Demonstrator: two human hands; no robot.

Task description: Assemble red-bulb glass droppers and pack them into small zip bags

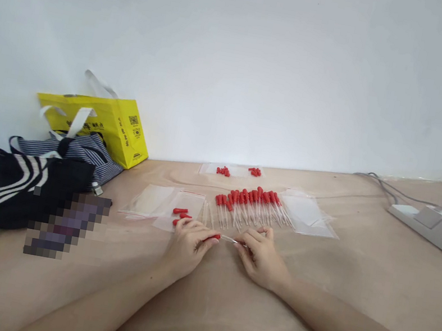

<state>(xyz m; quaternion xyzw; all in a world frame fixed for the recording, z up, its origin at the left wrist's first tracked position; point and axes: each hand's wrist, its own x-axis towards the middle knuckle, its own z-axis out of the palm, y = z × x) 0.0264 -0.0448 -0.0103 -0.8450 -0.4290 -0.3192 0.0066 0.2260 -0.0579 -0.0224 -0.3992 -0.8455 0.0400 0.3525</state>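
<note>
Between my two hands lies a glass dropper tube (227, 238), held level just above the table. My left hand (189, 242) pinches a red rubber bulb (216, 236) at the tube's left end. With fingers closed, my right hand (260, 255) grips the tube's other end. Loose red bulbs (181, 211) rest on a clear plastic bag beside my left hand, one partly hidden by its fingers. A few bare glass tubes (207, 214) lie behind that hand. Beyond both hands, several droppers with red bulbs (247, 197) are laid side by side in a row.
Flat clear bags lie left (150, 200) and right (307, 214) of the droppers. Another bag (207, 169) with small red bulbs is by the wall. A yellow bag (127, 135), a black striped bag (51, 181) and a blurred dark object (69, 224) sit left; a power strip (433, 226) is right.
</note>
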